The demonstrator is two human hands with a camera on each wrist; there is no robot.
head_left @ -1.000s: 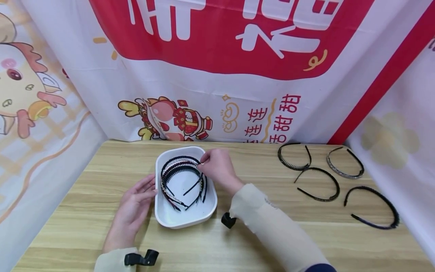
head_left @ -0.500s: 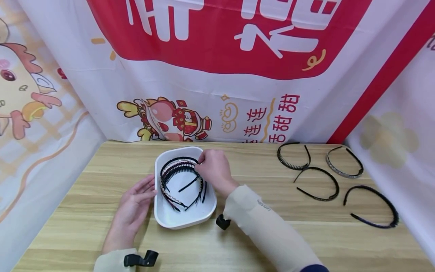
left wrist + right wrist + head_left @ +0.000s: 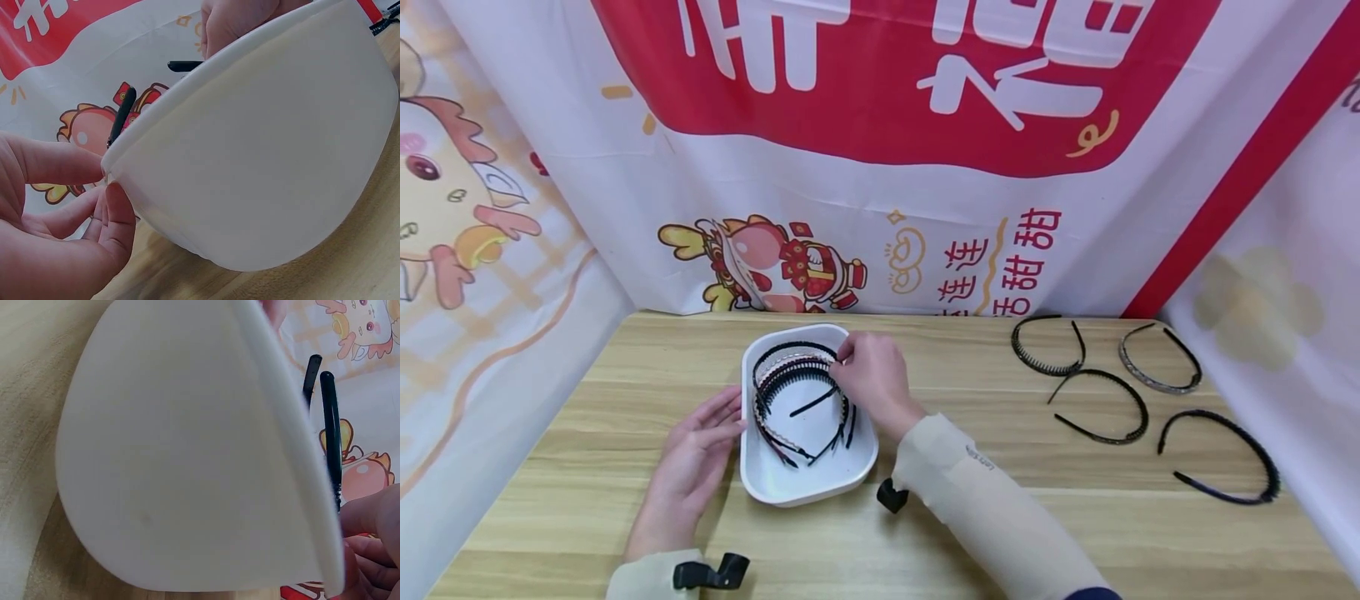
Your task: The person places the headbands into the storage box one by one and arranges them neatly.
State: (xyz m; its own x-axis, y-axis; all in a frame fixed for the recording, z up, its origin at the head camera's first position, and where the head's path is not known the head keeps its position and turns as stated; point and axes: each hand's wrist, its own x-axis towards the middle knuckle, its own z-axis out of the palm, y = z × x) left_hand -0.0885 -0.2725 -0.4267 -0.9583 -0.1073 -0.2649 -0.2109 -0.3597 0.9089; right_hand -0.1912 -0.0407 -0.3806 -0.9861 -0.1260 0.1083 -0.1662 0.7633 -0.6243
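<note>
In the head view, a white plastic tub [image 3: 808, 485] stands on the table with several headbands [image 3: 786, 360] nested in it, mostly black, one with pale beading. My right hand [image 3: 872, 375] reaches over the tub's far right rim and pinches a thin black toothed headband [image 3: 797, 344] near one end. Its fingertips are partly hidden. My left hand [image 3: 700, 450] is at the tub's left side, thumb and fingers touching just outside the rim. In the left wrist view, the left thumb [image 3: 119, 203] meets the tub's wall; dark headband ends [image 3: 122, 115] stick up above the rim.
Several headbands lie on the table at the right, among them a toothed one [image 3: 1048, 367], a glittery one [image 3: 1157, 385] and a dark one [image 3: 1262, 450]. A printed cloth [image 3: 880, 233] hangs behind the table's far edge, with more cloth at both sides.
My right hand has shifted slightly left, and the pinched headband has lifted a little away from the others on the far side. The left hand and tub stay nearly still.
</note>
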